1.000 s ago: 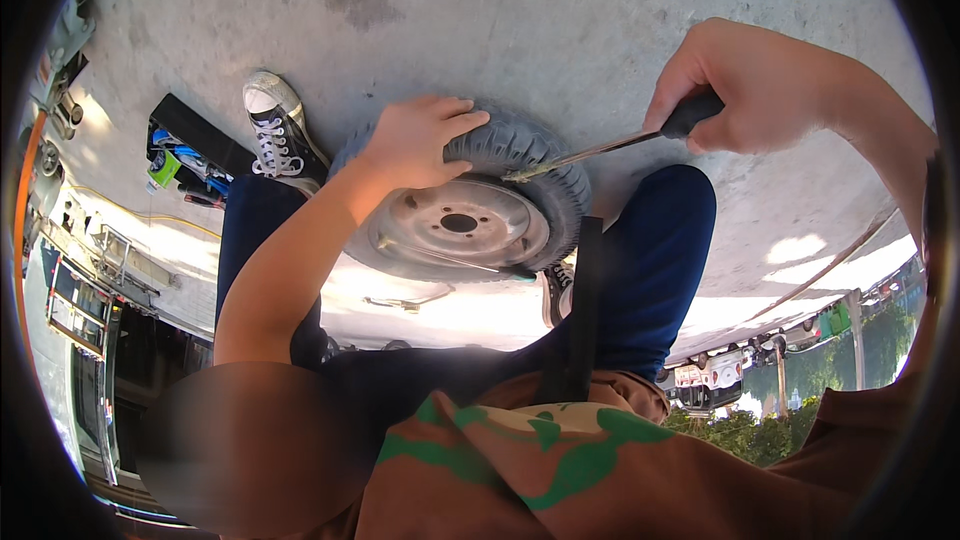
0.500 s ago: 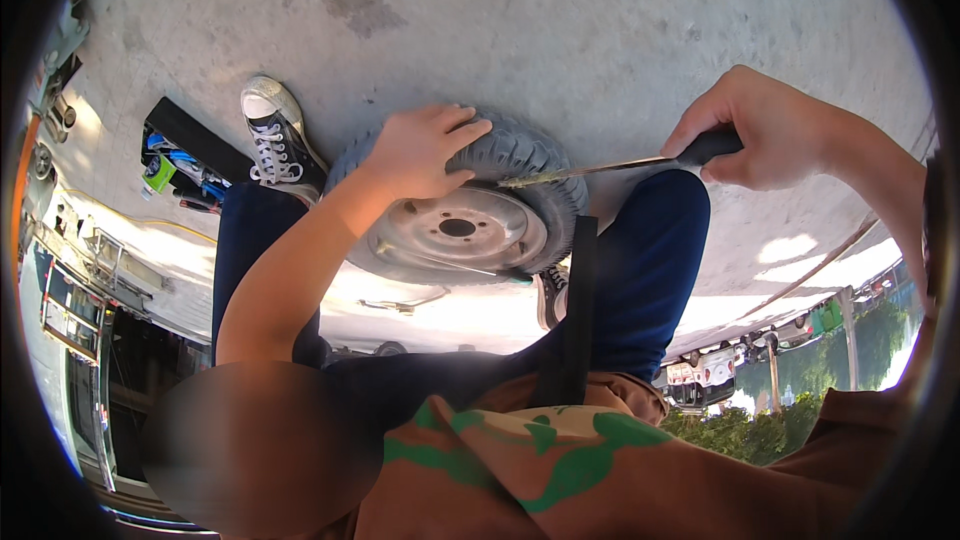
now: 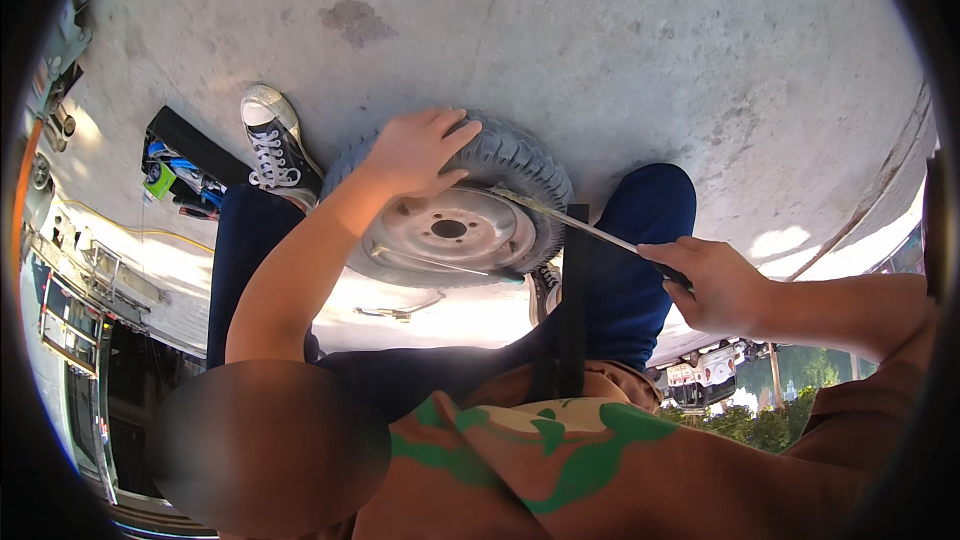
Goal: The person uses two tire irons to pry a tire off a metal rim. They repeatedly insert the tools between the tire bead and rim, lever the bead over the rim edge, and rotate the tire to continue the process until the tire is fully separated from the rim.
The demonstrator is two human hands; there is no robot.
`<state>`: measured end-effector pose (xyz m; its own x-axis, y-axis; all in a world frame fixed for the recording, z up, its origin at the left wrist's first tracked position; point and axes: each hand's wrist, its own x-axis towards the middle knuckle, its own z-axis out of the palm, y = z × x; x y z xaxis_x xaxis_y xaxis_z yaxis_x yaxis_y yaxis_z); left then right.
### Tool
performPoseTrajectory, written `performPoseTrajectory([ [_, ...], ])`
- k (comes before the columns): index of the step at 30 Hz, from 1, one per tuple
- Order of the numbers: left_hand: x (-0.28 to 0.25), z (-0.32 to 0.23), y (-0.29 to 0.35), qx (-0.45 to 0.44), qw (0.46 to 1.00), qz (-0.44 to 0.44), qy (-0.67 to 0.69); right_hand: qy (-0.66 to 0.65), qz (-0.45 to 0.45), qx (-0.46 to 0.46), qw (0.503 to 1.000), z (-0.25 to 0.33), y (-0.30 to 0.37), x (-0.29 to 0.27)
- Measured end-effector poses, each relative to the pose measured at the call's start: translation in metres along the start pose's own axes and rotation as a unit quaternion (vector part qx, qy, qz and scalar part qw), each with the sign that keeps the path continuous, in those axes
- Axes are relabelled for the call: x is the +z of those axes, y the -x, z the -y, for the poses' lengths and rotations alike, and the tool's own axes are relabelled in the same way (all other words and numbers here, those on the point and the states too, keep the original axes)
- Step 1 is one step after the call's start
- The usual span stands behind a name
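A knobby black tire (image 3: 520, 162) on a dusty pale steel rim (image 3: 490, 223) lies tilted between my legs. My left hand (image 3: 418, 152) rests on the tire's upper sidewall, fingers spread and thumb toward the rim. My right hand (image 3: 728, 285) is closed round the black handle of a long, thin pry tool (image 3: 600, 232). Its dirty, flat tip reaches the gap between tire and rim; how deep it sits I cannot tell. A second slim metal tool (image 3: 450, 266) with a teal end lies across the rim's lower part.
An open black tool case (image 3: 185, 145) with blue and green items stands left of my shoe (image 3: 272, 140). A yellow cable (image 3: 150, 233) runs along the concrete floor (image 3: 600, 40). Behind the wheel lies a small metal tool (image 3: 400, 310). Parked vehicles (image 3: 700, 375) show far right.
My right hand has swung down and inward, turning the pry tool so its handle now sits lower than its tip. My left hand stays on the tire, which has shifted slightly left.
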<state>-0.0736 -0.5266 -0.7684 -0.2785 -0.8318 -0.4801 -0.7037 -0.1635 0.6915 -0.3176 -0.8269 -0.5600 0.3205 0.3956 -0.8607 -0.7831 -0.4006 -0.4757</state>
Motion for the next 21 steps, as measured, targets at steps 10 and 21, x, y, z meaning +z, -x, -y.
performPoseTrajectory([
  [10, -0.001, -0.012, -0.003, -0.026, 1.0, 0.006, -0.014, -0.017, -0.041, -0.025, 0.999, -0.031, 0.018, 0.084],
  [21, -0.002, -0.043, -0.027, -0.074, 0.987, 0.096, -0.107, -0.041, -0.001, -0.033, 0.999, -0.058, -0.04, -0.059],
])
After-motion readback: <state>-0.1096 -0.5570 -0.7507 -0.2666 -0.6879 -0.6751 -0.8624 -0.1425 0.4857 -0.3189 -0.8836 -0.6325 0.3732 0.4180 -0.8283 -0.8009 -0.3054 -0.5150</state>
